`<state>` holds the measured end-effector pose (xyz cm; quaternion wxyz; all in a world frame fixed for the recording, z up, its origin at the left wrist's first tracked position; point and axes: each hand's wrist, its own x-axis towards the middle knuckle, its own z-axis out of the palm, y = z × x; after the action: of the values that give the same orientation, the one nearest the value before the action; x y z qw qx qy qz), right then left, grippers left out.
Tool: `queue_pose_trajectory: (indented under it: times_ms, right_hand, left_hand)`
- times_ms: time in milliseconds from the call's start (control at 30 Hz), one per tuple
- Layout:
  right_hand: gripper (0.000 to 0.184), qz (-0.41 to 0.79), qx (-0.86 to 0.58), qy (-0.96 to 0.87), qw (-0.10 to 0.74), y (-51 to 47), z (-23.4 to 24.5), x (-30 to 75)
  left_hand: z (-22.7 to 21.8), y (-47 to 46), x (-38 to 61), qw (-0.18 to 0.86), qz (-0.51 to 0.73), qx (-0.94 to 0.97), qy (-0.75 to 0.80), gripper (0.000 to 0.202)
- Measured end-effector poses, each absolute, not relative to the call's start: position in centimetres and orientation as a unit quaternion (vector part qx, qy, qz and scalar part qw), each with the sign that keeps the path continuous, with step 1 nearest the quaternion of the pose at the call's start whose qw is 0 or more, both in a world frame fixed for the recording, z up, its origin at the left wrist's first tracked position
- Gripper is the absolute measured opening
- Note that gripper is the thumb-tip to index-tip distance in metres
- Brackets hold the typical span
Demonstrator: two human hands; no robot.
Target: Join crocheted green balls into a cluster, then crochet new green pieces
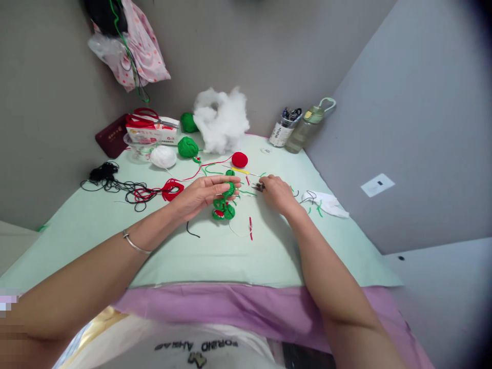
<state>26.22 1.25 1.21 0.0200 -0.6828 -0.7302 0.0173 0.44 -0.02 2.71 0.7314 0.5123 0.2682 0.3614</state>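
My left hand [203,193] holds a small green crochet piece [229,188] between thumb and fingers, above the pale green cloth [215,246]. Below it lie more green crochet pieces with red spots [223,210]. My right hand [277,192] rests on the cloth to the right, fingers curled round a small dark tool [257,187] that I cannot make out. A yellow-handled crochet hook [242,171] and a red crochet disc [239,159] lie just beyond.
Green yarn balls [187,147], a white ball [163,156], stuffing fluff [221,119], a tissue pack [150,132], red and black yarn tangles [126,188], a pen jar [283,129], a bottle [307,128], and white scraps [326,202] crowd the table. Walls close in behind and right.
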Motion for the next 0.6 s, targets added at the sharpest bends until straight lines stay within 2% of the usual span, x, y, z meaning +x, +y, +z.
queue_pose_trajectory:
  times_ms: [200,267,333,400,467,533,600]
  right_hand:
    - [0.030,0.036,-0.692,-0.720,0.033,1.6,1.6,27.1]
    - [0.028,0.044,-0.690,-0.717,0.090,1.7,1.7,27.1]
    - [0.028,0.076,-0.668,-0.717,0.184,1.7,2.0,26.7]
    - [0.028,0.156,-0.622,-0.715,0.279,1.4,2.5,26.0]
    - [0.029,0.270,-0.556,-0.714,0.329,0.7,3.1,25.2]
    - [0.038,0.366,-0.494,-0.717,0.328,0.0,3.7,24.5]
    - [0.049,0.406,-0.466,-0.723,0.310,-0.6,4.2,24.1]
  left_hand:
    - [2.3,0.2,0.4,0.736,0.369,0.509,0.252,0.036]
    - [2.1,0.2,0.4,0.733,0.374,0.510,0.250,0.038]
    - [2.0,0.2,0.4,0.723,0.379,0.517,0.256,0.042]
    - [1.9,0.2,0.6,0.702,0.391,0.532,0.266,0.045]
    - [1.8,0.1,0.7,0.672,0.404,0.556,0.276,0.048]
    - [1.6,0.0,0.8,0.644,0.410,0.582,0.282,0.051]
    - [1.4,0.0,0.8,0.629,0.410,0.600,0.277,0.055]
